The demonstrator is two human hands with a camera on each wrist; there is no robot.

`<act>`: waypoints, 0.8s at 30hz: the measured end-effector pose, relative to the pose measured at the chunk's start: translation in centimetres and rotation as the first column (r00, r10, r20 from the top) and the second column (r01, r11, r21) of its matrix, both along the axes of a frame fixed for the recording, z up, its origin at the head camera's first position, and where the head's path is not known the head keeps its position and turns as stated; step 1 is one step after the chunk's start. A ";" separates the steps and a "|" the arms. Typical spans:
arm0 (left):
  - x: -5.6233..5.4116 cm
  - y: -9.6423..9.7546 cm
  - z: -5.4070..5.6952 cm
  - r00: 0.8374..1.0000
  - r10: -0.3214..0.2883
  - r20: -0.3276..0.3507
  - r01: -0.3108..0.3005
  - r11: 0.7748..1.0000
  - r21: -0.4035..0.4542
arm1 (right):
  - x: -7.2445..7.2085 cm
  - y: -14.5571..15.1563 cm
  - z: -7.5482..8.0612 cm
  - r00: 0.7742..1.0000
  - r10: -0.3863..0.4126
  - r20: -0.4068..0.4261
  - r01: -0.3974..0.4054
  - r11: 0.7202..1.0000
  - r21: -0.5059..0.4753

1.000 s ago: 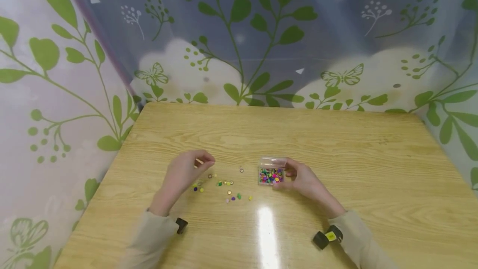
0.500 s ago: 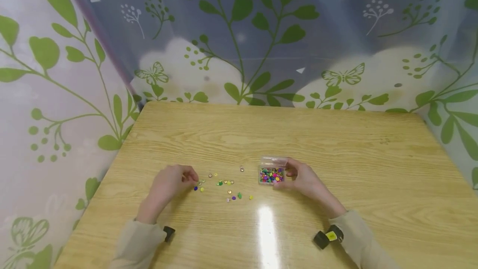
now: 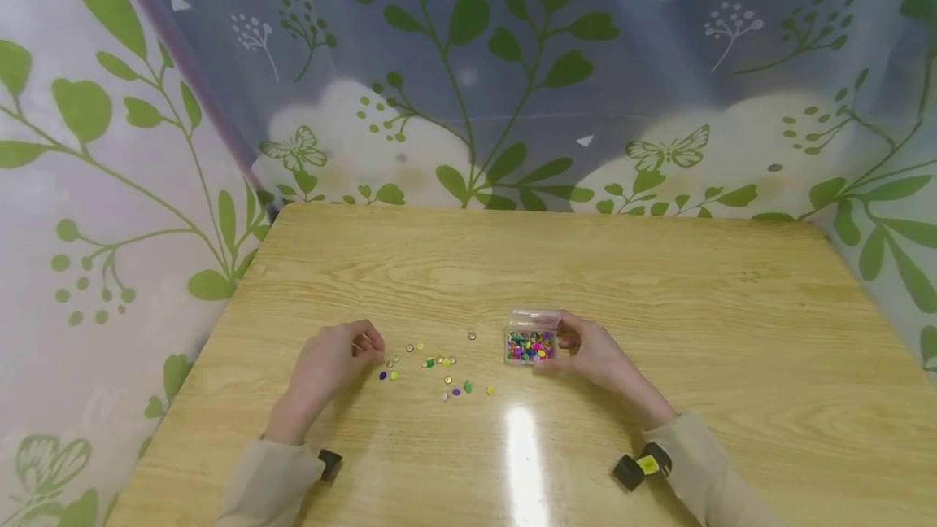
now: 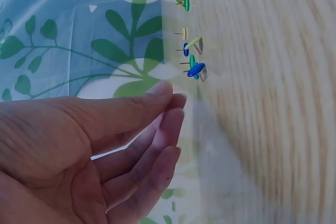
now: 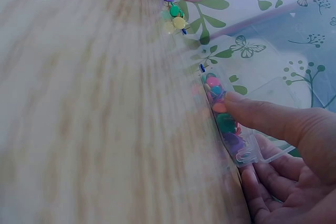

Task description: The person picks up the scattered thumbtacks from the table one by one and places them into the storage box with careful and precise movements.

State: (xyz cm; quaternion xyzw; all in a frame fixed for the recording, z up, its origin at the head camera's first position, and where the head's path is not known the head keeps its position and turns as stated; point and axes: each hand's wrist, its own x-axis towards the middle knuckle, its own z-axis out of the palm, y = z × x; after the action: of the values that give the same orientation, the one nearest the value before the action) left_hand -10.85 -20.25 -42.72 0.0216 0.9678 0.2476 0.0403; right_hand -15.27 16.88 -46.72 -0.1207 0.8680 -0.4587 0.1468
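Several loose thumbtacks (image 3: 429, 363) in yellow, green, purple, blue and white lie scattered on the table between my hands. My left hand (image 3: 333, 364) is at the left end of this scatter, fingertips close beside the nearest tacks. In the left wrist view its thumb bends toward the index finger, with nothing visible between them; a blue thumbtack (image 4: 196, 70) is just past the fingertips. My right hand (image 3: 591, 350) grips the right side of a small clear plastic box (image 3: 507, 346), its thumb at the front edge. Mixed coloured thumbtacks (image 3: 529, 345) fill the box, whose lid (image 3: 534, 318) stands raised at the back.
The wooden table (image 3: 659, 283) reaches back to a curtain (image 3: 410, 161) printed with leaves and butterflies. A similar leafy covering (image 3: 132, 210) runs along the left side. A bright light reflection (image 3: 525, 462) falls on the tabletop near the front.
My left hand has drawn back left and toward me from above the scattered thumbtacks, uncovering some of them, then stayed nearly still. The right hand and the box have kept their place.
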 end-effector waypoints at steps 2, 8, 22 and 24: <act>0.1 0.1 0.0 1.000 0.007 -0.007 -0.007 1.000 0.002 | 0.1 0.0 -0.1 1.000 -0.002 0.008 0.002 1.000 -0.004; -0.2 1.2 0.1 0.998 -0.012 -0.069 0.015 0.999 0.032 | 0.2 -0.1 -0.3 1.000 -0.018 0.020 0.018 1.000 0.011; -2.1 7.4 0.6 0.970 -0.184 -0.159 0.194 0.980 0.047 | 0.1 -0.1 0.2 1.000 -0.018 0.015 0.018 1.000 0.016; -2.2 8.5 0.7 0.962 -0.217 -0.164 0.226 0.973 0.042 | 0.1 -0.1 0.2 1.000 -0.017 0.018 0.017 1.000 0.011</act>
State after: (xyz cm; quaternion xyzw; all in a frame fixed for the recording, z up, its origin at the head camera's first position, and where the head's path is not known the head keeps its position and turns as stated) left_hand -13.05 -11.77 -42.01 0.1505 0.9516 0.2679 -0.0100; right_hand -15.17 16.79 -46.53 -0.1083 0.8700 -0.4565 0.1515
